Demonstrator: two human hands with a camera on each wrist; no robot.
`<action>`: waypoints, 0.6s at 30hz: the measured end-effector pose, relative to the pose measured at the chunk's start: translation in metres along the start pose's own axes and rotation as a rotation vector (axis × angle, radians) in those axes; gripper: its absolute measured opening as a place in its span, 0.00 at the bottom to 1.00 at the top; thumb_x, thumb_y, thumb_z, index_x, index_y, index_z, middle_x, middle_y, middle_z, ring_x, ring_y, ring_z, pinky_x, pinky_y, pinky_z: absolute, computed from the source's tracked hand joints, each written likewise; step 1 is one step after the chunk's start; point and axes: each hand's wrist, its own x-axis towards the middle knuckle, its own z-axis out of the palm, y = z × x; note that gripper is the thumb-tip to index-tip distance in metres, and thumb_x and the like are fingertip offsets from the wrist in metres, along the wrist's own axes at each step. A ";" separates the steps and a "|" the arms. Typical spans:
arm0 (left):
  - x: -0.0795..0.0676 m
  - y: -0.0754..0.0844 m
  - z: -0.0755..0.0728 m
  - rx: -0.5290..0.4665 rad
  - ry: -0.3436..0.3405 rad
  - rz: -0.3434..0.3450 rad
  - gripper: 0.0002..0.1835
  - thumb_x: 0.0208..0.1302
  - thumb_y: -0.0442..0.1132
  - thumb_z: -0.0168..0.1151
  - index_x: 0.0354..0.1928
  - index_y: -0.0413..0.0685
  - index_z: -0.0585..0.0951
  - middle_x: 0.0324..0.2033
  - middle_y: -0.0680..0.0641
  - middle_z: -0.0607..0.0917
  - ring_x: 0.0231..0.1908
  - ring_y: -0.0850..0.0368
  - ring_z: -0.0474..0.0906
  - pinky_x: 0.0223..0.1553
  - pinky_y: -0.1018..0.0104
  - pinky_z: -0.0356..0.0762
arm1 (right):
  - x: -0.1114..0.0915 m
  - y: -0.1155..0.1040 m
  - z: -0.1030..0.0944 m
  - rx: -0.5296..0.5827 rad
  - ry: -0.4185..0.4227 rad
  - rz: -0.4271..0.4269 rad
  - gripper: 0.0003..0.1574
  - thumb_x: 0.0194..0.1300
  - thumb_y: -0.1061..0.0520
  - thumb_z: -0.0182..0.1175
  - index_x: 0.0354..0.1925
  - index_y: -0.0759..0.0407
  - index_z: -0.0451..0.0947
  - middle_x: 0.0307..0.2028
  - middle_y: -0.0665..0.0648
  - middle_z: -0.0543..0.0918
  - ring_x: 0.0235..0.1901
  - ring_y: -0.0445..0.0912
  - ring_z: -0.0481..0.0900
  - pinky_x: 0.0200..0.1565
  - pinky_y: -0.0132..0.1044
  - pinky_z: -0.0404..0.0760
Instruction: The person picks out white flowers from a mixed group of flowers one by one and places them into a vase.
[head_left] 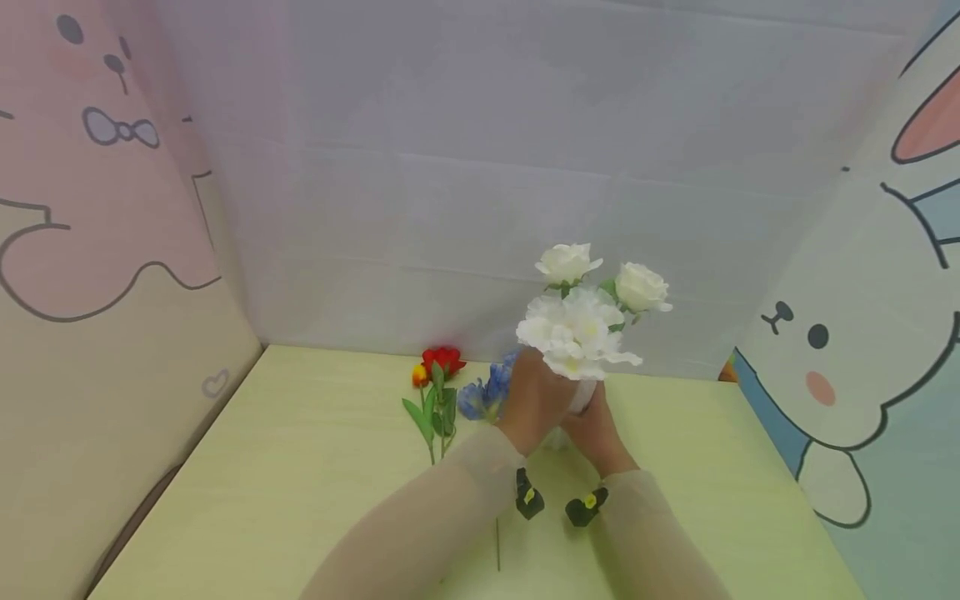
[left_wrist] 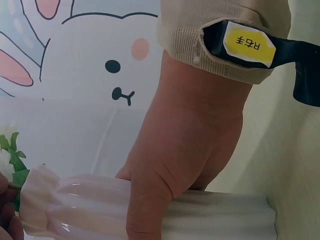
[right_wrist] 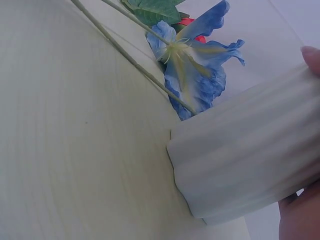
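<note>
A fluted white vase (left_wrist: 220,215) stands upright on the table. My right hand (head_left: 596,429) grips it round the middle, thumb and fingers wrapped about its side. Up at the ruffled mouth, my left hand (head_left: 536,400) pinches a green stem, with only its fingertips (left_wrist: 6,215) showing at the edge of the left wrist view. Above the hands spread two white roses (head_left: 567,263) and a large ruffled white flower (head_left: 577,329). Most of the vase is hidden behind the hands in the head view.
Left of the vase lie blue flowers (head_left: 483,396) on long stems, one blossom close by the vase base. Farther left are a red flower (head_left: 444,360) and a small orange-yellow one (head_left: 420,376) with green leaves. A pale curtain (head_left: 450,208) closes off the back of the table.
</note>
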 end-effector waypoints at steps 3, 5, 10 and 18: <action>0.000 -0.001 0.001 -0.009 -0.024 -0.060 0.18 0.67 0.39 0.63 0.58 0.45 0.81 0.51 0.49 0.85 0.53 0.57 0.80 0.54 0.63 0.79 | -0.002 -0.010 -0.001 0.031 -0.024 0.009 0.57 0.66 0.66 0.68 0.78 0.56 0.43 0.73 0.64 0.60 0.71 0.59 0.62 0.70 0.56 0.62; 0.000 -0.003 0.003 0.044 -0.033 -0.058 0.18 0.66 0.39 0.63 0.57 0.43 0.81 0.49 0.47 0.85 0.52 0.54 0.80 0.55 0.61 0.79 | -0.001 -0.009 0.000 0.046 -0.033 0.007 0.57 0.67 0.66 0.68 0.79 0.54 0.42 0.73 0.63 0.60 0.72 0.57 0.61 0.71 0.54 0.61; -0.002 -0.007 0.004 0.064 -0.018 -0.021 0.23 0.66 0.39 0.66 0.61 0.42 0.79 0.54 0.45 0.83 0.56 0.50 0.78 0.59 0.58 0.76 | 0.002 0.004 0.000 0.038 -0.027 -0.038 0.58 0.66 0.64 0.69 0.79 0.48 0.43 0.74 0.58 0.61 0.73 0.53 0.61 0.72 0.54 0.60; -0.006 -0.009 -0.001 -0.030 0.042 0.021 0.14 0.65 0.35 0.68 0.52 0.41 0.85 0.45 0.46 0.88 0.47 0.55 0.83 0.47 0.64 0.82 | 0.002 0.002 0.001 0.035 -0.009 -0.029 0.61 0.64 0.65 0.71 0.79 0.50 0.42 0.73 0.61 0.61 0.70 0.56 0.63 0.70 0.58 0.63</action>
